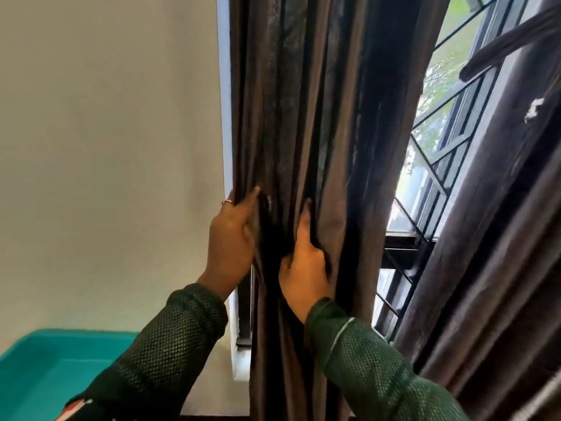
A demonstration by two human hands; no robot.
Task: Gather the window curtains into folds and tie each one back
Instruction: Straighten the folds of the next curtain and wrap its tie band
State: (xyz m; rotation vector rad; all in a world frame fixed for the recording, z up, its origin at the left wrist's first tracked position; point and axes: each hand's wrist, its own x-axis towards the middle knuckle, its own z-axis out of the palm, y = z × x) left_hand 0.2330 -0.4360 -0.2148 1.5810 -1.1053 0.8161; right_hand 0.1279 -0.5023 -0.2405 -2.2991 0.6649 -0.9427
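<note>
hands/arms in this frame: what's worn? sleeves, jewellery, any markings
Both arms wear long dark green mesh-knit sleeves with ribbed cuffs. The left sleeve has a red and white patch near the bottom edge; the right sleeve carries a thin pale line along it. Left hand has a thin ring on one finger. Right hand is bare, no gloves.

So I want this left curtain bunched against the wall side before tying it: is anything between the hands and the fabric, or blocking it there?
Nothing visible does. The left hand and right hand already grip the left curtain directly, beside the bare wall.
</note>
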